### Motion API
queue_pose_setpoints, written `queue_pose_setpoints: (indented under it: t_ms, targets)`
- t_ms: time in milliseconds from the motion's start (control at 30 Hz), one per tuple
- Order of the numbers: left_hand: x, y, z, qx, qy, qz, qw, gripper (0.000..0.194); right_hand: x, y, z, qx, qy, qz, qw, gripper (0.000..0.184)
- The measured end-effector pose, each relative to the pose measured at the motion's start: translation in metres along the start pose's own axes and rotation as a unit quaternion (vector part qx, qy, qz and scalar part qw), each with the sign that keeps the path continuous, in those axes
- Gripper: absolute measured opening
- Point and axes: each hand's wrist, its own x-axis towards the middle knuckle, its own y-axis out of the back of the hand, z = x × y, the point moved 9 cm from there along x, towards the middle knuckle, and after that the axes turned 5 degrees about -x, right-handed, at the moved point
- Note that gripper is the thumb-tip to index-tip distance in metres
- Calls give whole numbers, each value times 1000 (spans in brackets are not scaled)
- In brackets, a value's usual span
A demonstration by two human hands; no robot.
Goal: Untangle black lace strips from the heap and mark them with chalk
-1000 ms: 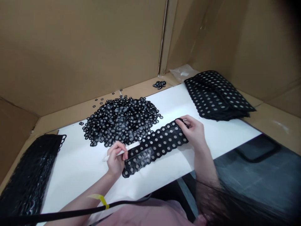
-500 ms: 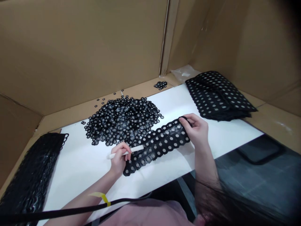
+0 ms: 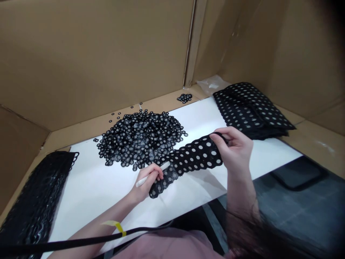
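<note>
A black perforated strip (image 3: 194, 154) with rows of round holes stretches between my hands above the white board. My right hand (image 3: 237, 147) pinches its upper right end, thumb on top. My left hand (image 3: 147, 180) is closed round a slim white pen-like stick (image 3: 165, 165) and is at the strip's lower left end; whether the fingers also grip the strip is hidden. The stick's tip lies over the strip. Just behind the strip rises a heap of small black rings and discs (image 3: 140, 136).
The white board (image 3: 91, 187) covers the table. A stack of perforated black sheets (image 3: 250, 109) lies at the right, and a pile of black strips (image 3: 35, 198) at the left. A small ring cluster (image 3: 184, 97) and a clear plastic bag (image 3: 212, 85) lie by the cardboard wall (image 3: 94, 54).
My right hand has moved right and slightly up, drawing the strip's right end with it. My left hand and the white stick have shifted right, and the strip now bends more.
</note>
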Motion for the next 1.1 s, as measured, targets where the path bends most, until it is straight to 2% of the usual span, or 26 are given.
queue_pose_setpoints:
  t_ms: [100, 233, 300, 367, 467, 567, 733, 833, 933, 1100]
  targets:
    - [1, -2, 4, 28, -12, -17, 999, 27, -1, 4, -5, 2, 9, 13, 1000, 10]
    - [1, -3, 11, 49, -21, -31, 998, 28, -3, 7, -34, 17, 58, 3, 998, 5]
    - [2, -4, 10, 41, -21, -33, 998, 28, -3, 8, -45, 13, 73, -3, 997, 4]
    - [2, -1, 6, 5, -11, -19, 1000, 26, -1, 10, -46, 6, 72, 1, 997, 5]
    - [3, 7, -3, -100, 2, 25, 995, 24, 5, 14, -25, 3, 43, 19, 999, 6]
    - [3, 11, -5, -191, -8, 48, 980, 22, 10, 7, 9, 5, 1, 0, 1000, 10]
    - [2, 17, -5, -243, -13, 72, 967, 21, 9, -11, 53, 28, -77, -46, 996, 15]
    - [3, 22, -9, -260, 3, 93, 961, 21, 5, -20, 64, 59, -105, -76, 990, 18]
    - [4, 24, -13, -270, 19, 102, 957, 20, 3, -23, 66, 67, -99, -99, 988, 19]
    - [3, 24, -11, -285, 7, 97, 953, 20, 1, -21, 75, 66, -117, -96, 986, 21]
